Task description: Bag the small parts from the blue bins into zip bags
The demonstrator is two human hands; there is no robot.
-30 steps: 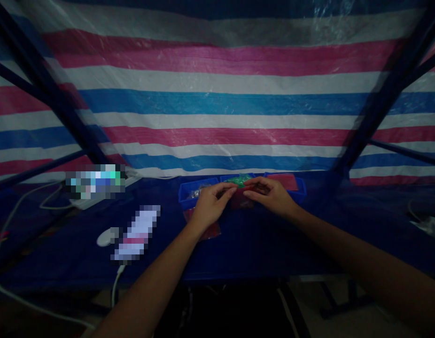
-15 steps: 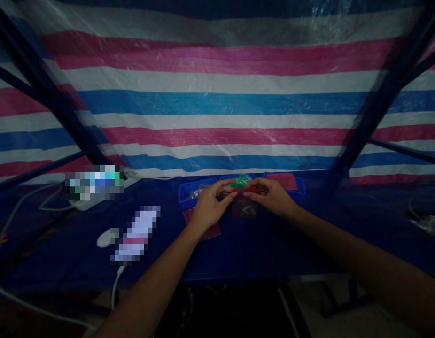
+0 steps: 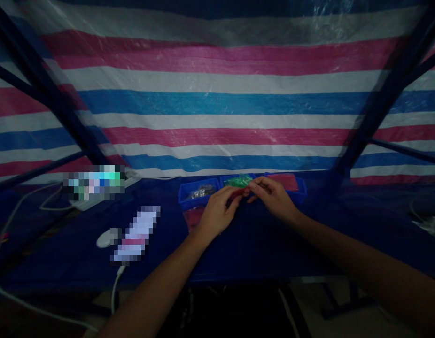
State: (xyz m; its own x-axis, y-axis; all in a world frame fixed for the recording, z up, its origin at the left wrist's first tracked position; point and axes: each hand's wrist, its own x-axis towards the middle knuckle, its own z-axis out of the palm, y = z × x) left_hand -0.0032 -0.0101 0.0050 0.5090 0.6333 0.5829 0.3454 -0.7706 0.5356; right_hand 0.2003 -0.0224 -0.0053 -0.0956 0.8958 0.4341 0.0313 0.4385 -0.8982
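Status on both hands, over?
Left hand holds red plastic packet, mostly hidden. Right hand at its edge. Blue plastic tray of green packets just beyond.

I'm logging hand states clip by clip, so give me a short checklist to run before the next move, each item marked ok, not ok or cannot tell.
1. Left hand holding the red piece: ok, it shows in the grasp.
2. Right hand touching the red piece: cannot tell; it is close, but the scene is dim.
3. Silvery pieces inside the left tray: ok.
4. Middle tray fully visible: not ok; the hands hide its front, though green pieces show.
5. Red packet uncovered: not ok; the left arm hides part of it.
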